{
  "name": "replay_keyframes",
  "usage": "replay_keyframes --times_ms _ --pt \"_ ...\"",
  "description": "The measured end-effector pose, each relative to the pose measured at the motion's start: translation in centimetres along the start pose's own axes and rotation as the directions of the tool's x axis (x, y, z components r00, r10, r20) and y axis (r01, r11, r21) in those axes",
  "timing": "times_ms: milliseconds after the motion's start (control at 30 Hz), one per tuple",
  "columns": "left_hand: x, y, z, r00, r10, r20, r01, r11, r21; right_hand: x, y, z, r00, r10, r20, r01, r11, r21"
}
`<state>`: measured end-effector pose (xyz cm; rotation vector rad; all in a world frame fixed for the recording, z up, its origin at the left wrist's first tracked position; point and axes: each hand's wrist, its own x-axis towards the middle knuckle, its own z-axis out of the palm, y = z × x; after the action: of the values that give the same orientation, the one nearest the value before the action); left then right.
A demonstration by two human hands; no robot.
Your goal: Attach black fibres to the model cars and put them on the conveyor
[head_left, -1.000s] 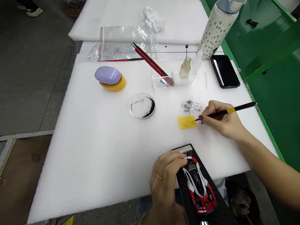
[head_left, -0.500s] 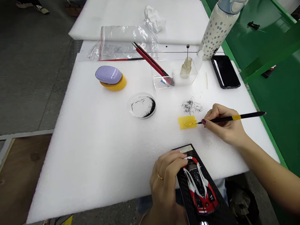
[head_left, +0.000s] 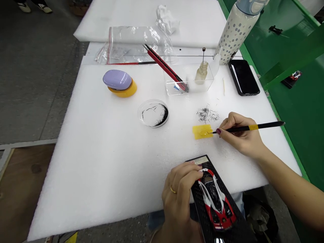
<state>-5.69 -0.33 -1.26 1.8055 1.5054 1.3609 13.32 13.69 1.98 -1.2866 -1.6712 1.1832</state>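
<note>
My right hand point(head_left: 241, 135) pinches a thin black paintbrush point(head_left: 268, 125) with a yellow band on its handle. The brush's fine tip meets the right edge of a yellow tape patch point(head_left: 202, 131) that has a wet, shiny spot. Just beyond the patch lies a loose heap of short black bristle-like pieces point(head_left: 207, 114). My left hand point(head_left: 178, 189) is wrapped over the left side of a black display base point(head_left: 205, 160). Mounted on this base is a red, white and black model car point(head_left: 217, 199), tilted at the table's front edge.
A round clear dish point(head_left: 153, 113) holds more black pieces. Behind it stand a clear box point(head_left: 177, 91) with red tweezers point(head_left: 164, 65) and a small glass bottle point(head_left: 201, 72). A purple-and-yellow object point(head_left: 117, 80), a phone point(head_left: 243, 77) and a spotted water bottle point(head_left: 235, 33) are around.
The brush handle's far end has shifted slightly left, its tip staying by the tape's right edge. My left hand and the model car stay in place.
</note>
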Motion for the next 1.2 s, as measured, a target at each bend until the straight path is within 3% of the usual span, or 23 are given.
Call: replay_keyframes --times_ms 433,633,833,967,1200 --pt "0.0 0.1 0.2 0.999 0.003 -0.036 -0.003 1.0 -0.021 0.0 -0.2 -0.1 0.999 -0.023 -0.039 0.023 1.0 -0.017" --pt "0.0 0.3 0.4 1.0 -0.021 -0.013 0.021 0.999 -0.038 1.4 -1.6 -0.1 0.998 -0.054 -0.02 0.053 0.995 -0.079" --pt "0.0 0.0 2.2 0.968 0.028 -0.249 -0.034 0.999 -0.021 4.1 -3.1 1.8 0.992 -0.073 0.103 0.09 0.981 -0.171" --pt "-0.1 0.0 2.5 0.975 -0.018 -0.222 0.006 0.999 -0.053 4.5 -3.3 2.3 0.987 -0.067 0.143 0.097 0.973 -0.21" --pt "0.2 0.3 1.3 0.986 0.007 -0.165 -0.011 1.0 -0.026 3.8 -3.3 2.1 0.98 -0.071 0.186 0.113 0.968 -0.222"
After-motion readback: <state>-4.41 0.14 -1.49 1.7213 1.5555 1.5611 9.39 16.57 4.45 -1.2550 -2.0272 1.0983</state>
